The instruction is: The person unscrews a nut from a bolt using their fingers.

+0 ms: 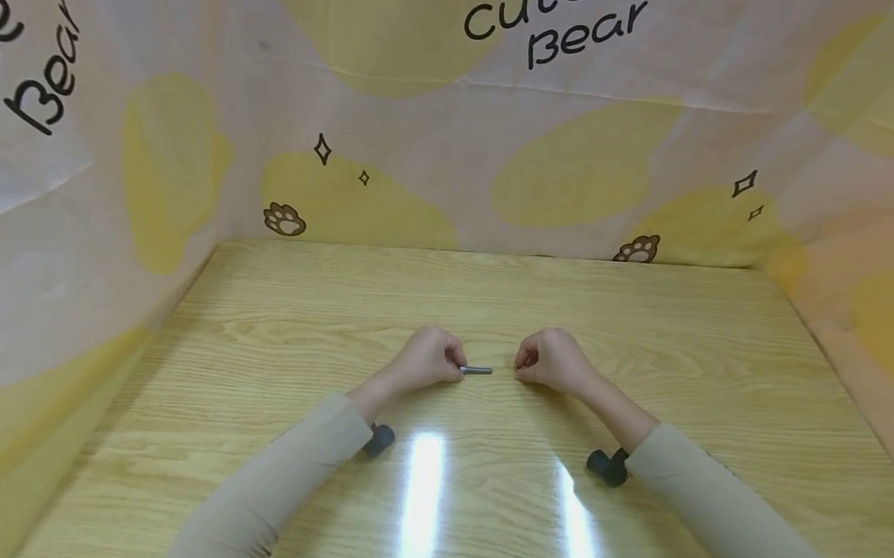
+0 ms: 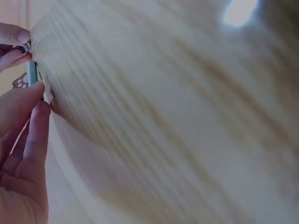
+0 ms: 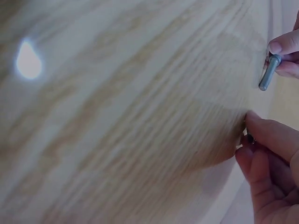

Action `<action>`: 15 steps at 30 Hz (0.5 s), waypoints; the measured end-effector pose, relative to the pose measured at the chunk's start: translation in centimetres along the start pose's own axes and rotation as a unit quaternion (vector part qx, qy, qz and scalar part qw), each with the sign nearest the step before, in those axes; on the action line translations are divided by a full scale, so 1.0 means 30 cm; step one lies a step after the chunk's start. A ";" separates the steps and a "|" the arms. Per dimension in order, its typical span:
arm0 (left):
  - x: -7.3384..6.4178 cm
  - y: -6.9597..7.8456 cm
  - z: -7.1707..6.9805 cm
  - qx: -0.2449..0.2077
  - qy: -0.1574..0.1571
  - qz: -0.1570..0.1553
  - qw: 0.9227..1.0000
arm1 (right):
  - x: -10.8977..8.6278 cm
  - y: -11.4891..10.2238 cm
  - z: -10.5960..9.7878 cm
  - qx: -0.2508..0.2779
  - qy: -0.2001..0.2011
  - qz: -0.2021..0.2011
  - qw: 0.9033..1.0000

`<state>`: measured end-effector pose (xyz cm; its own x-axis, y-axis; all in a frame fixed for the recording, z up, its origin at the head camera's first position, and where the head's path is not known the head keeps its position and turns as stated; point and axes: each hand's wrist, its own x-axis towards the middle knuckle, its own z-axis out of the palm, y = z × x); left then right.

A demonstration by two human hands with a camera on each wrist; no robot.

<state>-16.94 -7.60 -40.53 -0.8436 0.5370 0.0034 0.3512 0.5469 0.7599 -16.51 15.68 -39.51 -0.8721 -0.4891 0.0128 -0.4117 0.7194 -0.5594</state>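
My left hand [image 1: 430, 355] pinches one end of a silver metal bolt [image 1: 479, 370] between thumb and fingers. The bolt lies roughly level, its free end pointing right; threads show near that end of the bolt [image 3: 265, 83] in the right wrist view. Facing it across a small gap, my right hand [image 1: 557, 360] pinches a small metal nut [image 2: 25, 48] at the fingertips. The nut's dark hole shows in the left wrist view, while fingers cover most of it elsewhere. Bolt and nut are apart, both low over the table.
A light wood-grain table [image 1: 491, 298] spreads beneath both hands, with bright light reflections near the front. Printed cloth [image 1: 453, 146] stands along its back and sides. Dark wrist cameras, one at the left wrist [image 1: 380, 439] and one at the right [image 1: 608, 467], hang beside the sleeves.
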 end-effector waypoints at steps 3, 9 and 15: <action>0.002 0.006 0.004 0.039 -0.001 0.020 0.999 | -0.005 -0.002 -0.002 -0.016 -0.001 -0.004 1.000; 0.001 0.011 0.009 0.063 0.000 0.038 0.997 | -0.016 0.007 -0.002 -0.005 0.000 -0.007 1.000; -0.004 0.001 0.009 0.039 0.007 0.026 0.999 | -0.015 0.024 -0.013 0.041 -0.016 0.005 0.999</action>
<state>-16.72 -7.48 -40.67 -0.8283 0.5580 0.0515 0.4257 0.5668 0.7053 -16.54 16.62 -39.59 -0.8668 -0.4983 -0.0183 -0.3788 0.6818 -0.6258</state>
